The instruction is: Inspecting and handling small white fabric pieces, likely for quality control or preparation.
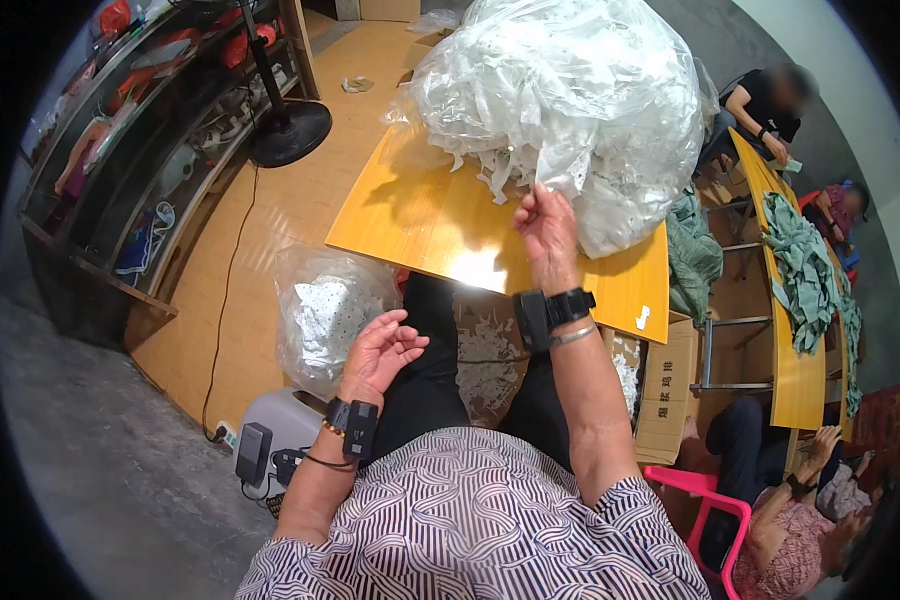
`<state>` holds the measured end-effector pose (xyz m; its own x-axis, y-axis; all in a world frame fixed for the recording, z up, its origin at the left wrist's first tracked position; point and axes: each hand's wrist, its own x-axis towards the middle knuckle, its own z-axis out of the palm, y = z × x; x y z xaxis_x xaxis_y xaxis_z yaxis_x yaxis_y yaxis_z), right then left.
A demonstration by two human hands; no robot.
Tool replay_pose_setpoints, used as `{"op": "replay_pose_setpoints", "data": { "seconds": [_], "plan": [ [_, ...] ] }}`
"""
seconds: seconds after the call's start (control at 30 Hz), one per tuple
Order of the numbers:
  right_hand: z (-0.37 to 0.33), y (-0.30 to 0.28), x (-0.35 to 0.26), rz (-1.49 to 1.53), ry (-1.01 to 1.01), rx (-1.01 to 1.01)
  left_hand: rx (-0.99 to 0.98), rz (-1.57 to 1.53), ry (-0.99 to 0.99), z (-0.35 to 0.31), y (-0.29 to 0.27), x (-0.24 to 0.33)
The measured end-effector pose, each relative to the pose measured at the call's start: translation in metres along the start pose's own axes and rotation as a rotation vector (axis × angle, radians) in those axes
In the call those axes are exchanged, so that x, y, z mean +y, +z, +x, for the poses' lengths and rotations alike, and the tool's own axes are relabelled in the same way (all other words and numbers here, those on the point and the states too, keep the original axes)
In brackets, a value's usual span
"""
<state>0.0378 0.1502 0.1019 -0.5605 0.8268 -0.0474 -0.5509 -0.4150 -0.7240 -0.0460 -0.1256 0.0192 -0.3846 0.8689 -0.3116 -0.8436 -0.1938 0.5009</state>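
A large clear plastic bag (660, 100) stuffed with white sheet scraps fills the far part of the yellow table (410, 215). At the bag's near side my right hand (547, 225) is closed in a pinch on a thin white perforated scrap (562, 168), whose upper part meets the other scraps. My left hand (378, 350) hovers palm up over my lap, fingers loosely curled and apart, holding nothing. Below and left of the table, a smaller clear bag (335, 315) holds white dotted sheets. One small white piece (642, 317) lies near the table's right corner.
A cardboard box (665, 390) stands right of my legs; scraps (485, 350) lie between them. Left are a shelf (150, 150), a black fan base (290, 133) and a cable (232, 300). Other people sit around a table with green cloth (802, 285) at right.
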Motion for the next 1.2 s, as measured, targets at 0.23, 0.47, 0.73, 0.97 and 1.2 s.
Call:
{"op": "replay_pose_setpoints", "data": {
  "seconds": [0.23,0.47,0.73,0.97,1.2],
  "plan": [
    [-0.074,-0.035,-0.012,-0.025,0.143,0.046,-0.143,0.158,-0.101,0.03,0.084,-0.017],
    [-0.123,-0.044,-0.018,-0.094,0.196,-0.064,-0.698,-0.231,-0.404,0.1,0.109,-0.064],
    [-0.144,-0.05,-0.03,-0.22,0.365,-0.135,-0.421,0.025,-0.359,0.115,0.191,-0.036],
    [-0.14,-0.065,-0.036,-0.511,0.034,-0.02,-0.252,0.078,0.111,0.115,0.202,-0.022],
    [-0.102,-0.047,-0.056,-0.657,-0.334,-0.031,-0.319,0.194,0.125,0.101,0.209,-0.018]
  ]
}}
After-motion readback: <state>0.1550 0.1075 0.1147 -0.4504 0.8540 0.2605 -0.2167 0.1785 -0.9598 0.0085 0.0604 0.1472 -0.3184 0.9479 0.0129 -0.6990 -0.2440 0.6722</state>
